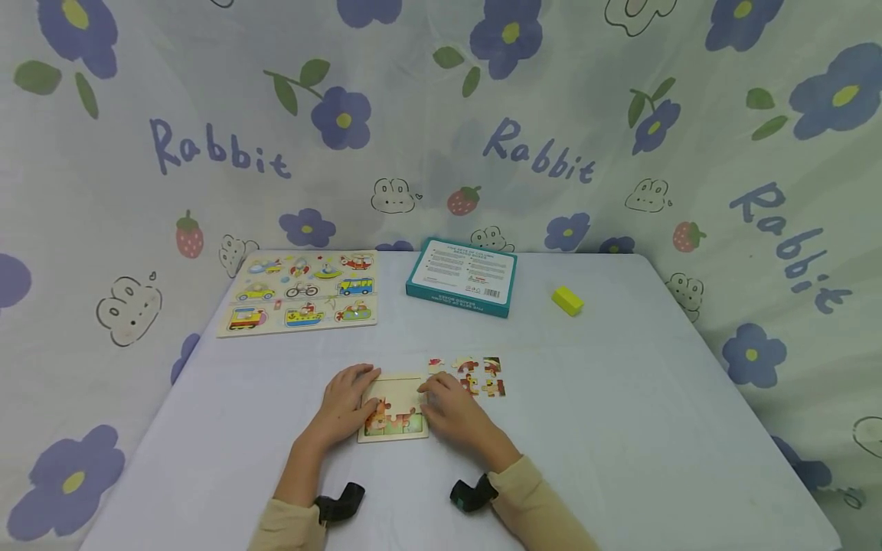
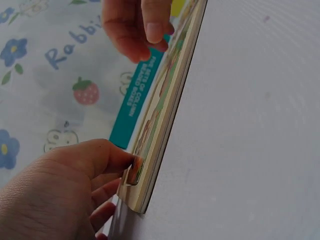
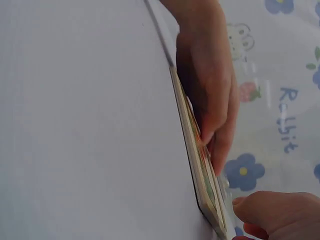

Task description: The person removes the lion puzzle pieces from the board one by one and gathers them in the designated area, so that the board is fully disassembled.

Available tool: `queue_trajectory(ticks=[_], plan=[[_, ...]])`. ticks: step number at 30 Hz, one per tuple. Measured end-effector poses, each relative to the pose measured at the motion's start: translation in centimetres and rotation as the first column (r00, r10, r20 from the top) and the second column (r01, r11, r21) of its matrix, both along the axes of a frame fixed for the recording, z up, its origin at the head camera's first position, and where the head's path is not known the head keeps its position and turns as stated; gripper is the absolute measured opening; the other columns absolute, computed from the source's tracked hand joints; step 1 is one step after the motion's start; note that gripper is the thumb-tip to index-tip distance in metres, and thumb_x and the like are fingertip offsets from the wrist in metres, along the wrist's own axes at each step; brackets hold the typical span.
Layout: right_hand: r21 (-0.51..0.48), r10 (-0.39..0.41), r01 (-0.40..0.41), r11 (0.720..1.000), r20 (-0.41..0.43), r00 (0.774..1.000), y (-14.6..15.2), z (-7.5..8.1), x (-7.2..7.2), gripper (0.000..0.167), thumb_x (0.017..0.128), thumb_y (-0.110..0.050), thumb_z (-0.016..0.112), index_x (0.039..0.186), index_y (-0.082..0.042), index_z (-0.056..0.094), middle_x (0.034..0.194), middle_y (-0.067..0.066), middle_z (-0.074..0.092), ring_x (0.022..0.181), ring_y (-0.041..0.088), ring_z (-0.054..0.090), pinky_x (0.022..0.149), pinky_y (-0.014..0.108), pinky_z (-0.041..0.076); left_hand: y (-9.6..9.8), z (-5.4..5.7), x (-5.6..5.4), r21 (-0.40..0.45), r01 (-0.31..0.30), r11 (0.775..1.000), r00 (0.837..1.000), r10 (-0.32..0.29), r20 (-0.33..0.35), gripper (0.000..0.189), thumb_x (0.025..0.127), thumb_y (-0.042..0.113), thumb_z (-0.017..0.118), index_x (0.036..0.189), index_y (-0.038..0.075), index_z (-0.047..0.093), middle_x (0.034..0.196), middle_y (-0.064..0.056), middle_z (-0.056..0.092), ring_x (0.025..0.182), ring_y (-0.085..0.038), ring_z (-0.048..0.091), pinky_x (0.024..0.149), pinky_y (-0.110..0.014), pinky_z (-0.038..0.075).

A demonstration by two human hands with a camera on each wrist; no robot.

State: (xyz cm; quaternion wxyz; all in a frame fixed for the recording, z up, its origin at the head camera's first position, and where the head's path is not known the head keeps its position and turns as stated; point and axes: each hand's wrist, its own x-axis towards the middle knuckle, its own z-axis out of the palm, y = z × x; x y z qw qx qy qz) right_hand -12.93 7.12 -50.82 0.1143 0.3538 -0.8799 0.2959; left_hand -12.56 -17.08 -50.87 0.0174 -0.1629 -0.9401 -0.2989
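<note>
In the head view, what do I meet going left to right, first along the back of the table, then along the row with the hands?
Back: wooden vehicle puzzle board → teal box → yellow block.
Hands' row: left hand → wooden jigsaw tray → right hand.

We see the puzzle tray [image 1: 397, 388] lying on the table [image 1: 620, 428] with joined pieces [image 1: 395, 425] in its near part, the left hand [image 1: 343, 405] at its left edge and the right hand [image 1: 455, 412] at its right. Loose pieces [image 1: 468, 366] lie near, to the tray's right and partly behind it. Well behind the tray we find the picture board [image 1: 318, 300] to its left, the flat box [image 1: 462, 275] slightly to its right, and the block [image 1: 568, 301] farther right.
</note>
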Motion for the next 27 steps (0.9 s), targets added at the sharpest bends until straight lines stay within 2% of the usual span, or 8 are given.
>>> queue_trajectory(ticks=[5,12,15,19,27], plan=[[-0.030,0.103,-0.104,0.994,-0.016,0.995,-1.3,-0.1,0.5,0.020,0.083,-0.008,0.064,0.102,-0.008,0.061,0.106,0.000,0.053,0.095,0.010,0.051,0.082,0.020,0.044,0.1,0.1,0.0,-0.004,0.001,1.000,1.000,-0.001,-0.003,0.050,0.086,0.018,0.061,0.132,0.004,0.048,0.134,-0.015,0.040,0.127,-0.034,0.028,0.102,-0.056,0.017],[-0.027,0.170,-0.172,0.985,-0.058,0.984,-2.1,-0.7,0.7,0.019,0.083,-0.007,0.063,0.101,-0.008,0.060,0.104,-0.001,0.054,0.094,0.008,0.051,0.082,0.016,0.043,-0.5,-0.1,-0.2,0.006,0.006,1.000,1.000,-0.006,-0.026,0.047,0.086,0.018,0.061,0.130,0.003,0.050,0.131,-0.015,0.044,0.124,-0.035,0.034,0.099,-0.057,0.025],[-0.003,0.190,-0.191,0.982,-0.088,0.978,-2.5,-0.8,0.8,0.017,0.083,-0.008,0.063,0.100,-0.009,0.061,0.102,0.000,0.054,0.094,0.009,0.050,0.082,0.017,0.042,-0.8,-0.1,-0.2,0.054,-0.003,0.999,1.000,0.003,0.003,0.046,0.087,0.016,0.060,0.129,0.001,0.050,0.132,-0.016,0.042,0.124,-0.035,0.034,0.100,-0.055,0.026],[0.060,0.167,-0.162,0.985,-0.105,0.980,-2.9,-0.7,1.0,0.019,0.085,-0.011,0.062,0.104,-0.009,0.061,0.100,-0.001,0.054,0.091,0.010,0.046,0.079,0.018,0.041,-1.0,-0.1,-0.3,0.120,-0.017,0.993,0.999,0.012,0.045,0.045,0.088,0.012,0.057,0.130,-0.002,0.047,0.134,-0.020,0.037,0.126,-0.038,0.030,0.101,-0.054,0.026],[0.130,0.112,-0.101,0.986,-0.080,0.990,-3.7,-0.1,1.1,0.027,0.087,-0.015,0.060,0.112,-0.007,0.059,0.097,0.001,0.051,0.083,0.011,0.043,0.070,0.019,0.038,-1.2,0.1,-0.2,0.111,-0.018,0.994,0.999,0.013,0.049,0.043,0.087,0.006,0.055,0.129,-0.003,0.048,0.135,-0.020,0.038,0.127,-0.038,0.030,0.102,-0.053,0.026]])
